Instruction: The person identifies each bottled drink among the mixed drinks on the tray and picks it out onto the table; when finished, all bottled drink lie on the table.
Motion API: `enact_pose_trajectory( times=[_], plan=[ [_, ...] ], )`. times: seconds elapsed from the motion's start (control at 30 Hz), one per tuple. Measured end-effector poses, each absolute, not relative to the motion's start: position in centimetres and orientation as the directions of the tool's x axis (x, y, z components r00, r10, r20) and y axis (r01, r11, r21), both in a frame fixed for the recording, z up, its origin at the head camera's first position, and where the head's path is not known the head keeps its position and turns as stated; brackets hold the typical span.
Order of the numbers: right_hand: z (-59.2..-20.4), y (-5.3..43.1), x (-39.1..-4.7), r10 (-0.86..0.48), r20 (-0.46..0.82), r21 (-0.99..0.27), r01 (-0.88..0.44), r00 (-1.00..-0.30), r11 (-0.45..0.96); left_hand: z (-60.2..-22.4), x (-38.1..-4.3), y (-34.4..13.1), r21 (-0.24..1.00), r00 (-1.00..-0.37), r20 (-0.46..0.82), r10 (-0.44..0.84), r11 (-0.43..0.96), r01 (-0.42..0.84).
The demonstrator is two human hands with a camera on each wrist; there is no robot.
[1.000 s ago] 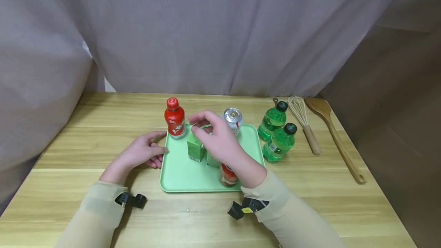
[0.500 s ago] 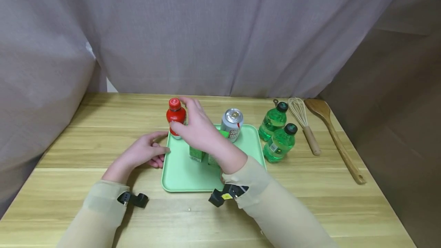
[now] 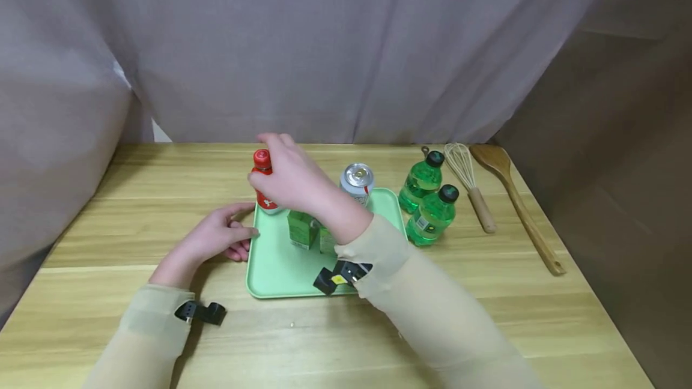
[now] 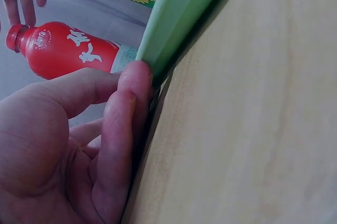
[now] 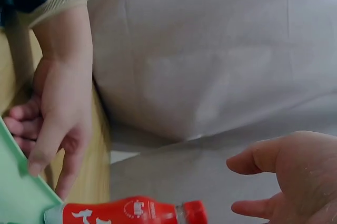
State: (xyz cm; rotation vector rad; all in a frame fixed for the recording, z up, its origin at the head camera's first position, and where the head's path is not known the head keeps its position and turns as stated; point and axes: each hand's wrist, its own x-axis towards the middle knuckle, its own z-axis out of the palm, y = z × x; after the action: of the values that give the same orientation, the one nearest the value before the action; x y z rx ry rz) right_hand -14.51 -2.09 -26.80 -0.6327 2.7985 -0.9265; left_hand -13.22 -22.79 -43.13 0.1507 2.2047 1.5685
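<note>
My left hand (image 3: 216,236) pinches the left rim of a light green tray (image 3: 276,272), its thumb on the edge. A red plastic bottle (image 3: 267,202) with a red cap stands upright at the tray's far left corner. Beside the bottle is my right hand (image 3: 292,177), its fingers spread; in the right wrist view a gap separates those fingers (image 5: 255,161) from the cap. Two green drink cartons (image 3: 301,230) stand on the tray, one partly behind my right wrist. A silver can (image 3: 357,182) is at the tray's back. My right forearm covers the tray's front right.
To the tray's right stand two green bottles (image 3: 430,218) with black caps. Beyond them lie a whisk (image 3: 470,188) and a wooden turner (image 3: 521,209). A grey curtain (image 3: 324,47) hangs behind the wooden table (image 3: 303,353).
My right hand has moved left from above the cartons to the red bottle. Its forearm now hides the red-labelled drink seen earlier at the tray's front right. My left hand has stayed on the rim.
</note>
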Motion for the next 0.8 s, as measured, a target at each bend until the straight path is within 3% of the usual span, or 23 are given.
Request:
enact_pose_trajectory(
  times=[0.33, 0.8],
  plan=[
    [-29.7, -2.6, -17.4, -0.378, -0.125, -0.633, -0.219, -0.918, 0.742, -43.2, -12.7, -22.4, 0.923, -0.895, -0.289, 0.340, 0.347, -0.166],
    [-31.7, -2.4, -18.0, -0.370, -0.085, -0.720, -0.200, -0.925, 0.664, -42.8, -12.6, -22.7, 0.917, -0.899, -0.285, 0.333, 0.368, -0.155]
  ],
)
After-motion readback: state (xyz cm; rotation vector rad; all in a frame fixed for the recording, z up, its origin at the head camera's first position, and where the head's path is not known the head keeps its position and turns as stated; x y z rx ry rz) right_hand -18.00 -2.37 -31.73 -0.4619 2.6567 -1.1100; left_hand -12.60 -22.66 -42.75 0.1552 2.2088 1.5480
